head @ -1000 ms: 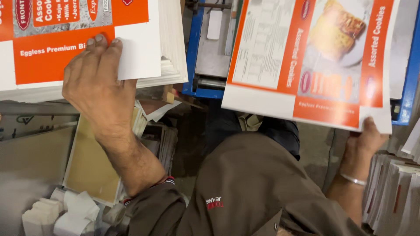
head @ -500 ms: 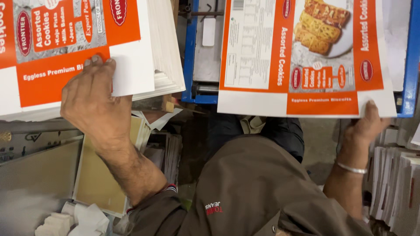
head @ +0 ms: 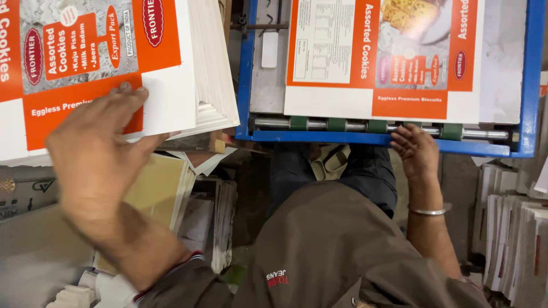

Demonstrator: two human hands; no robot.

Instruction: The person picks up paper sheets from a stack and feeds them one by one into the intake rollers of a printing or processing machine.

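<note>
My left hand [head: 97, 154] lies flat, fingers spread, on the top sheet of a thick stack of printed orange-and-white carton sheets [head: 103, 63] at the upper left. One such carton sheet [head: 382, 57] lies flat on the blue-framed machine bed [head: 531, 74] at the upper right. My right hand [head: 416, 149] rests at that sheet's near edge, fingers curled over the metal roller bar with green rings [head: 377, 125]. It grips nothing that I can see. A metal bangle sits on my right wrist.
Stacks of white and tan card sheets [head: 514, 234] stand at the right edge and lower left [head: 165, 188]. A pile of small white blocks [head: 85, 291] lies at the bottom left. My brown shirt and dark trousers fill the lower middle.
My right hand carried the carton sheet forward and laid it flat on the blue machine bed, then slid back to its near edge. My left hand stayed on the stack.
</note>
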